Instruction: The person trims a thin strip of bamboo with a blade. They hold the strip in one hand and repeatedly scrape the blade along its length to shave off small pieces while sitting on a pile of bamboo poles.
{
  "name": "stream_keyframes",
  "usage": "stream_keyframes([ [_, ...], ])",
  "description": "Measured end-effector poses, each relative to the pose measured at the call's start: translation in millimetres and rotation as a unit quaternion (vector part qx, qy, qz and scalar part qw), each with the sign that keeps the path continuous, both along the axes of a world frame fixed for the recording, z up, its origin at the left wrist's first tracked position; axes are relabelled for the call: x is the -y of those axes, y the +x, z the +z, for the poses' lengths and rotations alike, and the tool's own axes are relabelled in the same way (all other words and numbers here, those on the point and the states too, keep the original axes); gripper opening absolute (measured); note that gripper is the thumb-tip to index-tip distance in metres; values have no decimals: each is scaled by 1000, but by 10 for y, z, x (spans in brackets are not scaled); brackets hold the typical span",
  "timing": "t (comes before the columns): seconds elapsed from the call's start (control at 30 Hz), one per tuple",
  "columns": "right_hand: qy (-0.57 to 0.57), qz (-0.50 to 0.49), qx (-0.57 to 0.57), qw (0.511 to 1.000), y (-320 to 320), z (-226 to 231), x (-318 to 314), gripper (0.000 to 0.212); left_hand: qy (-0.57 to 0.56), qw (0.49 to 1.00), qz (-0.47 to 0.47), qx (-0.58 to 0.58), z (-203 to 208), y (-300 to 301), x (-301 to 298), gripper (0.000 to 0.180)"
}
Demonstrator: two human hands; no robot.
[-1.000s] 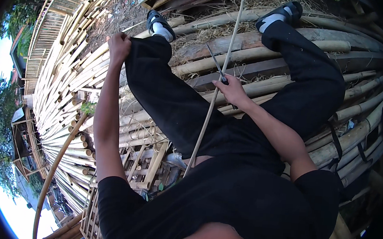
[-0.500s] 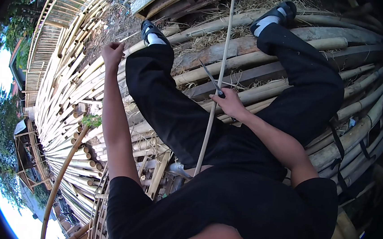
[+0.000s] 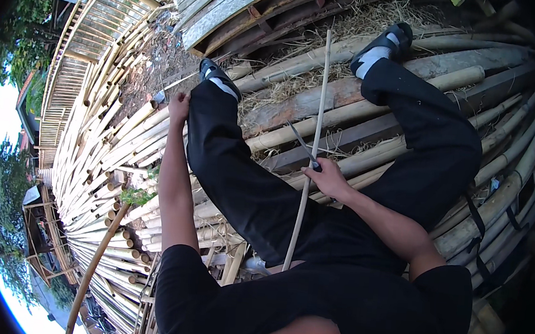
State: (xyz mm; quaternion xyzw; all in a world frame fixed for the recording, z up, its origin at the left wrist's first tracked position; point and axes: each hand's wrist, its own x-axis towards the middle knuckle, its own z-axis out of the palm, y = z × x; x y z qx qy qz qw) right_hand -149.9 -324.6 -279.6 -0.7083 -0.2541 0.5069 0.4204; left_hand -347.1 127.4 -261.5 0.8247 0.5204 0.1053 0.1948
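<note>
My right hand [image 3: 330, 179] is closed around the dark handle of a knife [image 3: 301, 138] and also grips a long, pale bamboo strip [image 3: 321, 89]. The strip runs lengthwise between my legs, its near end against my lap. Crossing close beside it, the narrow blade points away and to the left. My left hand [image 3: 179, 107] is off to the left beside my left shin, its fingers curled closed. Whatever those fingers may hold is too small to make out.
Bamboo poles [image 3: 457, 78] and planks lie under and around my legs, with fibrous shavings [image 3: 279, 92] among them. Ahead stands a weathered wooden platform [image 3: 230, 7]. Many cut poles [image 3: 117, 243] are stacked at the left, near a bamboo fence [image 3: 103, 13].
My left hand has come down and rightward, closer to my left leg. The whole view has shifted slightly. My right hand still grips the knife and the strip.
</note>
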Motion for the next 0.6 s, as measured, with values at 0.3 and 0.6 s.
stream_keyframes([
  [0.3, 33, -7, 7, 999, -2, 75, -16, 32, -193, 956, 144, 167, 631, -237, 852, 60],
  [0.6, -6, 41, -11, 999, -53, 209, -49, 31, -304, 945, -76, 97, 1190, -304, 875, 30],
])
